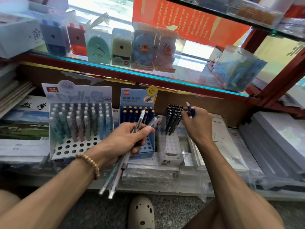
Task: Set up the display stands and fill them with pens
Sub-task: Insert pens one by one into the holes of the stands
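At far left, the pale display stand [79, 123] holds pastel pens [77, 123] in its back rows; its front holes are bare. Next, the blue stand [137, 123] carries dark blue pens [132, 113]. The left hand [127, 139] grips a bundle of pens [115, 172] in front of it, hiding its lower holes. A white stand [170, 146] holds black pens [174, 119]. The right hand [198, 124] pinches a blue pen [191, 109] just beside them. Wrapped paper stacks [272, 138] lie at right.
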`<state>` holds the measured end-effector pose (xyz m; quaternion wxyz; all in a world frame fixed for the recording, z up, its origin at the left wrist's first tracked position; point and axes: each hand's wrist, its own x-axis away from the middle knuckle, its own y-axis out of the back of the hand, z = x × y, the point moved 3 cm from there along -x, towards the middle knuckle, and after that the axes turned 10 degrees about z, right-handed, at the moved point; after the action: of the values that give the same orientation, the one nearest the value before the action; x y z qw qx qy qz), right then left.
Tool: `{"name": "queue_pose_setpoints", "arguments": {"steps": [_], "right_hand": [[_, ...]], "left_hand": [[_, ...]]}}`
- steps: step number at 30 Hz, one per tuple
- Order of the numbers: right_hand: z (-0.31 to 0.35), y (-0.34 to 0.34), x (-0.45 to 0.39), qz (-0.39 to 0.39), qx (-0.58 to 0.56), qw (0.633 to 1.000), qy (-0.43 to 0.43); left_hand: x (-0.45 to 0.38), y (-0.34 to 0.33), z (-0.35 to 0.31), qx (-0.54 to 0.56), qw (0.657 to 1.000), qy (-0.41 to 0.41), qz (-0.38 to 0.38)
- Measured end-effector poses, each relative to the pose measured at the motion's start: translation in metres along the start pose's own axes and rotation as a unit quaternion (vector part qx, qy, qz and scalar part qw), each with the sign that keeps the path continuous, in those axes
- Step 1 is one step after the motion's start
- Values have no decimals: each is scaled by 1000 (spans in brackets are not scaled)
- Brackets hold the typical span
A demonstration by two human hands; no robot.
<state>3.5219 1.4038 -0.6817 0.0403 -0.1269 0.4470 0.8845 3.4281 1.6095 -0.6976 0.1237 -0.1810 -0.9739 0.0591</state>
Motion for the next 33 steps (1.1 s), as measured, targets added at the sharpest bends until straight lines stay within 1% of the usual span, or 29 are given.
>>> {"name": "queue_pose_setpoints", "arguments": {"steps": [1, 2, 3, 5, 6, 7, 8, 10, 16, 18, 20, 22, 24, 28, 31, 33], "right_hand": [[7, 4, 3, -11, -18, 1000, 9], [14, 7, 6, 2, -61, 998, 13], [22, 8, 9, 41, -120, 992, 14], [40, 6, 18, 156, -210, 965, 18], [47, 3, 22, 202, -229, 952, 25], [52, 0, 25, 233, -241, 942, 35], [56, -2, 27, 250, -251, 934, 42], [56, -2, 26, 262, -264, 927, 51], [54, 4, 23, 258, -295, 918, 51], [50, 10, 19, 236, -337, 911, 29], [43, 20, 14, 195, -389, 900, -11], [37, 25, 11, 170, -408, 896, -37], [38, 23, 14, 166, -411, 896, -39], [37, 18, 18, 127, -322, 938, -25], [28, 25, 14, 101, -313, 943, -44], [17, 40, 9, 54, -299, 951, -55]], "left_hand": [[0, -1, -1, -3, 1000, -2, 5], [1, -1, -1, -6, 1000, -4, 9], [1, -1, -2, -10, 1000, -6, 11], [2, -1, -3, -24, 1000, -11, 10], [2, 0, -3, -34, 999, -12, 10], [2, -1, -3, -43, 999, -12, 11], [2, -2, -3, -51, 999, -12, 14], [2, -5, -4, -52, 998, -13, 18], [1, -1, -7, -17, 999, -19, 29], [2, 0, -8, -20, 999, -15, 43], [4, 1, -7, -19, 998, -8, 51], [5, 4, -6, -31, 999, -8, 42], [4, 7, -6, -66, 998, -15, 20], [0, 5, -6, -140, 990, -32, -15], [0, 3, -4, -165, 986, -34, -19], [-1, 1, -3, -173, 984, -27, -16]]}}
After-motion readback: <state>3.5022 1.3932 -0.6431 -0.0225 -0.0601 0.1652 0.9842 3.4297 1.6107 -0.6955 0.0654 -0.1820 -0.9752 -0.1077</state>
